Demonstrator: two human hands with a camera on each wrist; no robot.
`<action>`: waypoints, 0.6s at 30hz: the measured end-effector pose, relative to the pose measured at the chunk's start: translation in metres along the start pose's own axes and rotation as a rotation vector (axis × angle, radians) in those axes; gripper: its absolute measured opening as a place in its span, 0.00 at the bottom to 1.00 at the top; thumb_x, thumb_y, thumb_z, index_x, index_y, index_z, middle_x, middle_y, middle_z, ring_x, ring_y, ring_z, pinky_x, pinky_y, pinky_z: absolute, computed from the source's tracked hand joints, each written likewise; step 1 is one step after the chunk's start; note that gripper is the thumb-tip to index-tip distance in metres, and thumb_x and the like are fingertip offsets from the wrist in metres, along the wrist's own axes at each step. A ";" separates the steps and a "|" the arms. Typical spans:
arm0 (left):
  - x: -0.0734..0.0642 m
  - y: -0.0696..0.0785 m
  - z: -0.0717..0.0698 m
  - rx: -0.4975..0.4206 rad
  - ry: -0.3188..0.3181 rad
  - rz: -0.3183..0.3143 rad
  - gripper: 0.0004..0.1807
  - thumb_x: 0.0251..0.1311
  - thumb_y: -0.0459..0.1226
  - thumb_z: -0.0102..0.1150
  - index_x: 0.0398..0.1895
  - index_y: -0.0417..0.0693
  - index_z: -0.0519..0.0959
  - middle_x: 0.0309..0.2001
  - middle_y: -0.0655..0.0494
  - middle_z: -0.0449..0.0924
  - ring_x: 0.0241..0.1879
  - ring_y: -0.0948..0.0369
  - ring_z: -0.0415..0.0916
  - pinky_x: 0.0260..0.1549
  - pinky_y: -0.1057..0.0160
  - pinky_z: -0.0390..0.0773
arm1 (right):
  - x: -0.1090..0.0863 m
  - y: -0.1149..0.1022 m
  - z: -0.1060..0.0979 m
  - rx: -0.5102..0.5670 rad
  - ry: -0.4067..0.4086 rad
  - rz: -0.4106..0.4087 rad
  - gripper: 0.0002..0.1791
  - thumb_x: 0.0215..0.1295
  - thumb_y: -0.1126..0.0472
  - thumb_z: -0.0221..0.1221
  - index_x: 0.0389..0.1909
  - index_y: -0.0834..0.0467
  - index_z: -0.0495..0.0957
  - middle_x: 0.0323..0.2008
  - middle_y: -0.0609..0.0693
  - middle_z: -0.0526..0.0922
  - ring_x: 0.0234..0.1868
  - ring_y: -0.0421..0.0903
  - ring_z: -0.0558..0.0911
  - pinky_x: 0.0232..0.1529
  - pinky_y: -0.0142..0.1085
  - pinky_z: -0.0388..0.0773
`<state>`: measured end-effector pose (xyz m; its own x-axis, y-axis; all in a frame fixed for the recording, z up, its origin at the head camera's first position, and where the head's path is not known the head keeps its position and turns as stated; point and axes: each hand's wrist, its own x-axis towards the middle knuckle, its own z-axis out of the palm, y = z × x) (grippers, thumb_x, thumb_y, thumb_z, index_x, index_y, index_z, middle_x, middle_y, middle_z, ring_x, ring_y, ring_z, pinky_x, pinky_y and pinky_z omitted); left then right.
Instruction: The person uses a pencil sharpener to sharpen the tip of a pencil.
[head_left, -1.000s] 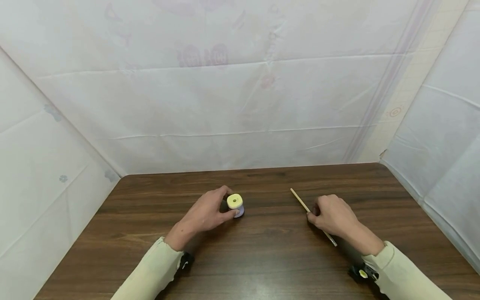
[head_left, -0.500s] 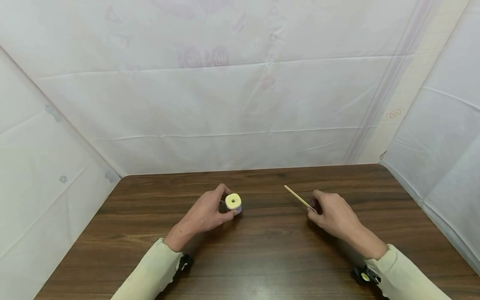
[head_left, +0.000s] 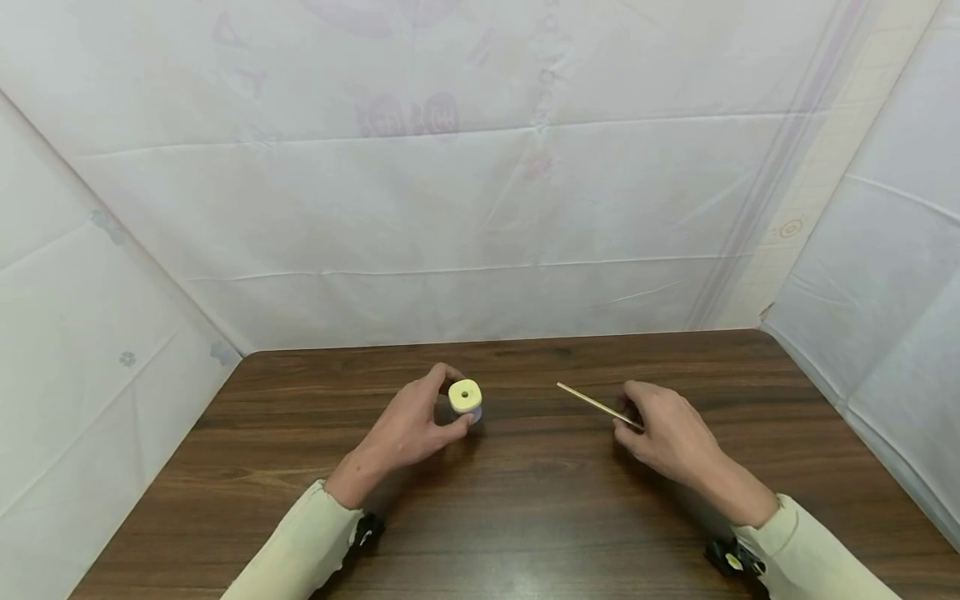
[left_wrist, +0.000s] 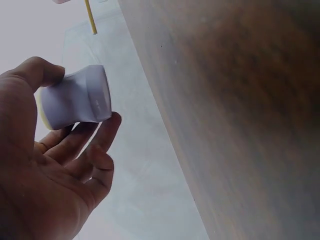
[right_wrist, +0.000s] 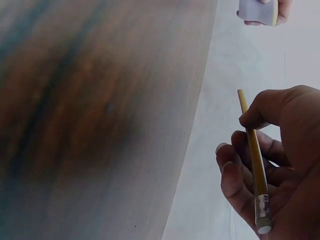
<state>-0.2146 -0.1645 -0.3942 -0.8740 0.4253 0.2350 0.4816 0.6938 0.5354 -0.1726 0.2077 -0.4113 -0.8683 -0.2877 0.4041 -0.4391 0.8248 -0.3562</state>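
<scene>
My left hand [head_left: 408, 421] grips a small pencil sharpener [head_left: 466, 406] between thumb and fingers. It has a yellow top with a round hole in it and a lavender body narrowed at the waist; its flat base shows in the left wrist view, held above the table. In my right hand [head_left: 667, 433] a yellow pencil [head_left: 588, 402] is pinched between thumb and fingers. The pencil's bare end points left toward the sharpener, with a gap between them. The right wrist view shows its metal band and eraser [right_wrist: 263, 226] lying by the palm.
Both hands are over a dark brown wood-grain table [head_left: 525, 517] with rounded far corners. Whitish printed sheeting [head_left: 450, 208] hangs behind it and along both sides. Black wrist cameras [head_left: 735, 557] sit under the light green sleeves.
The sharpener has risen slightly and shifted a little left in my left hand. The pencil has turned in my right hand, its bare end swinging left and its eraser end going behind the hand.
</scene>
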 end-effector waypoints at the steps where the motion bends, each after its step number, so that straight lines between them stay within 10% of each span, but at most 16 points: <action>1: 0.000 0.000 0.000 -0.002 0.004 0.007 0.29 0.63 0.44 0.73 0.64 0.50 0.73 0.54 0.56 0.84 0.51 0.60 0.83 0.50 0.50 0.83 | -0.001 -0.001 0.000 0.002 0.003 -0.006 0.11 0.58 0.67 0.71 0.33 0.53 0.79 0.26 0.40 0.75 0.26 0.36 0.71 0.26 0.34 0.70; 18: -0.004 0.002 -0.005 -0.068 0.072 0.105 0.28 0.65 0.46 0.74 0.65 0.57 0.73 0.53 0.60 0.83 0.45 0.62 0.81 0.45 0.49 0.84 | -0.006 -0.004 -0.003 0.099 0.130 -0.200 0.11 0.67 0.69 0.69 0.43 0.52 0.82 0.35 0.38 0.82 0.32 0.33 0.79 0.29 0.34 0.80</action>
<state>-0.2105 -0.1673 -0.3902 -0.8225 0.4493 0.3487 0.5673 0.6055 0.5582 -0.1649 0.2080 -0.4099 -0.7278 -0.3701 0.5773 -0.6251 0.7043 -0.3364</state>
